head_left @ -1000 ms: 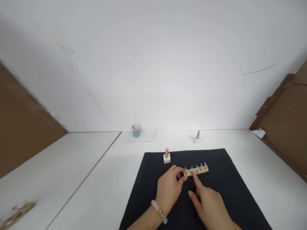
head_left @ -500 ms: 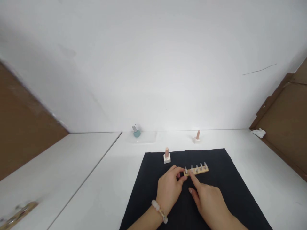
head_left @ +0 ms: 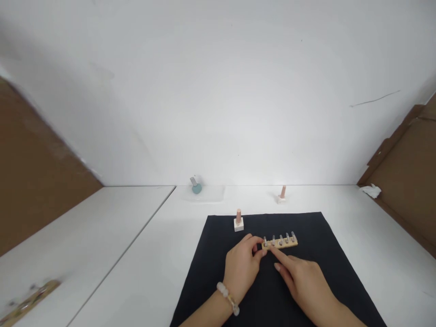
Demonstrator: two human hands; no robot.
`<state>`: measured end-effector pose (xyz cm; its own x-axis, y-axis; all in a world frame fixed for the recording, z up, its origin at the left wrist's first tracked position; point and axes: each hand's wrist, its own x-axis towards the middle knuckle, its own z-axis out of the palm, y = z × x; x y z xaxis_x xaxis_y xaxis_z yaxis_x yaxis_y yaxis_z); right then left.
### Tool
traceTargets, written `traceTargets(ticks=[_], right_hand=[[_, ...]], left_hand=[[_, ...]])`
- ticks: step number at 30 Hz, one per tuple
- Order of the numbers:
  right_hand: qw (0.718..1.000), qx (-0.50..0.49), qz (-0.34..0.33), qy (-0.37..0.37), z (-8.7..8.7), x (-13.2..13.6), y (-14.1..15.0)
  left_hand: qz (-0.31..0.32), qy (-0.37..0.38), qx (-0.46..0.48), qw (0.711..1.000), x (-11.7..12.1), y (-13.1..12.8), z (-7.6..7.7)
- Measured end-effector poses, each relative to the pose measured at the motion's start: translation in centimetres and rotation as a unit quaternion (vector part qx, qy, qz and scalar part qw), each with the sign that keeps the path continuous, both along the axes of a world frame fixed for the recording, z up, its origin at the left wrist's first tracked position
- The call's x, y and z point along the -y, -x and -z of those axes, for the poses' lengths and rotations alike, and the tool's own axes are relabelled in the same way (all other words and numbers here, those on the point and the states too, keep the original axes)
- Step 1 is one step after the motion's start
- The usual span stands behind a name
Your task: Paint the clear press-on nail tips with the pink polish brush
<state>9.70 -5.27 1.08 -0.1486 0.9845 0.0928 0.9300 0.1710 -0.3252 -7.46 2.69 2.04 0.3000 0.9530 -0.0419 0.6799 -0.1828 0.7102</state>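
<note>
- The left hand [head_left: 242,263] was nearly closed, its thumb and index finger pinching the left end of a wooden strip [head_left: 289,244].
- The right hand [head_left: 308,281] held nothing; its index finger was extended, the tip at the front edge of the strip near its left end, with the thumb a narrow gap below.
- Five clear upright pieces [head_left: 293,236] stood in a row along the strip.
- The left fingertips and right index fingertip hid small parts of the strip.
- A beaded bracelet [head_left: 228,298] circled the left wrist.
- A pink-capped bottle [head_left: 238,220] stood upright on the black cloth [head_left: 272,295], beyond the left hand.
- A second pink-topped bottle [head_left: 282,195] stood behind the cloth; a tilted blue-green bottle [head_left: 196,187] was at a clear tray [head_left: 218,194], left of centre.
- White crumpled material [head_left: 371,190] lay at the right; another wooden strip [head_left: 37,297], blurred, lay lower left.
- The pinched strip lay on the cloth, right of the left hand and above the right hand in the frame.
</note>
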Motion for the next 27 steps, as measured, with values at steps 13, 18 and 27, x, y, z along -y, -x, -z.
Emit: traceTargets(ticks=[13,18,27], right_hand=[[0.979,-0.107,0.023,-0.174,-4.2,2.0,-2.7],[0.967,-0.197,0.11,-0.121,-0.4,1.6,-0.8],[0.934,-0.264,0.145,-0.193,-1.3,1.8,0.2]], left_hand=[[-0.009,0.111,0.255,0.96,0.6,-0.8,0.8],[-0.025,0.173,0.361,0.916,1.4,-1.8,1.2],[-0.099,0.234,0.467,0.847,4.2,-2.7,1.3]])
